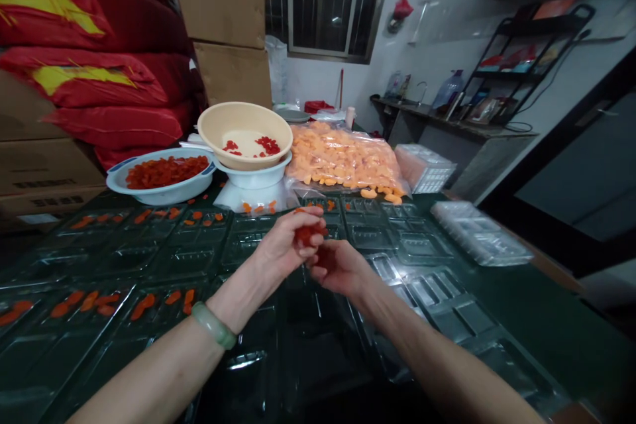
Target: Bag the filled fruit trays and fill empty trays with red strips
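Observation:
My left hand (pixel 281 245) pinches a small clump of red dried fruit pieces (pixel 309 234) at its fingertips, and a jade bangle (pixel 213 324) circles that wrist. My right hand (pixel 338 268) curls up against it from below, touching red pieces too. Both hands hover over clear plastic compartment trays (pixel 199 245) laid on a dark green table. Some compartments hold orange-red pieces (pixel 97 301). Behind the hands, a beige bowl (pixel 243 120) with red pieces rests in a white bowl (pixel 251 175). A wide white bowl (pixel 163 175) is heaped with red pieces.
A large plastic bag of orange pieces (pixel 342 159) lies behind the trays. Stacked empty trays (pixel 479 233) sit at the right. Red sacks (pixel 94 73) and cardboard boxes (pixel 218 6) rise at the left and back. A shelf stands along the far wall.

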Available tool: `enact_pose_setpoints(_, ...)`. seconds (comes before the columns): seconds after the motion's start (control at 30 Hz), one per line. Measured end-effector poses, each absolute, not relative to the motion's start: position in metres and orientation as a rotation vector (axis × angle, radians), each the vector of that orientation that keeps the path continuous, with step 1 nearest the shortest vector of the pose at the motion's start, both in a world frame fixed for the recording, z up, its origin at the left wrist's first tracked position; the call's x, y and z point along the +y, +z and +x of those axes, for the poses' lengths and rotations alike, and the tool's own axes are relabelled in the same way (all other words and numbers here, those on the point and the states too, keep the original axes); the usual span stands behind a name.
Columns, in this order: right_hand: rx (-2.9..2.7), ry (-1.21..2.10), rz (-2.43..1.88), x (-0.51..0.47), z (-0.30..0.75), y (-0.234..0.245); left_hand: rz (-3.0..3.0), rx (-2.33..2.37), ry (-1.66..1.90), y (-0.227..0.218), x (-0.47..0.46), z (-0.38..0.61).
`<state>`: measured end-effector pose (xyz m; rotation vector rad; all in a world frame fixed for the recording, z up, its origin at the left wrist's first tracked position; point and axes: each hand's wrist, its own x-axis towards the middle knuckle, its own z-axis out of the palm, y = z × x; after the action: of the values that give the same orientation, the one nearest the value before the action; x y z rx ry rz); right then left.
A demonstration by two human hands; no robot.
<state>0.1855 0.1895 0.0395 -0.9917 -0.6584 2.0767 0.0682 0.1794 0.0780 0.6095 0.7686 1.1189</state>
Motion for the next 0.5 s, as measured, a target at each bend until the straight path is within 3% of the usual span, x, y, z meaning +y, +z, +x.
enact_pose_setpoints(0.1, -0.881, 1.902, -1.159, 0.221, 0.216, 0.042, 0.544, 0.706, 1.109, 0.086, 0.182, 0.06)
enact_pose_setpoints(0.2, -1.069, 1.522, -1.374, 0.271, 0.253, 0.037, 0.531, 0.692, 1.064, 0.092, 0.176, 0.048)
enact_pose_setpoints(0.33, -1.268, 1.055, -1.66, 0.34, 0.285, 0.012, 0.538, 0.728, 1.053, 0.088, 0.167, 0.036)
enact_pose_setpoints(0.5, -1.535, 0.719, -1.815, 0.39, 0.297, -0.019, 0.526, 0.792, 1.066, 0.081, 0.165, 0.026)
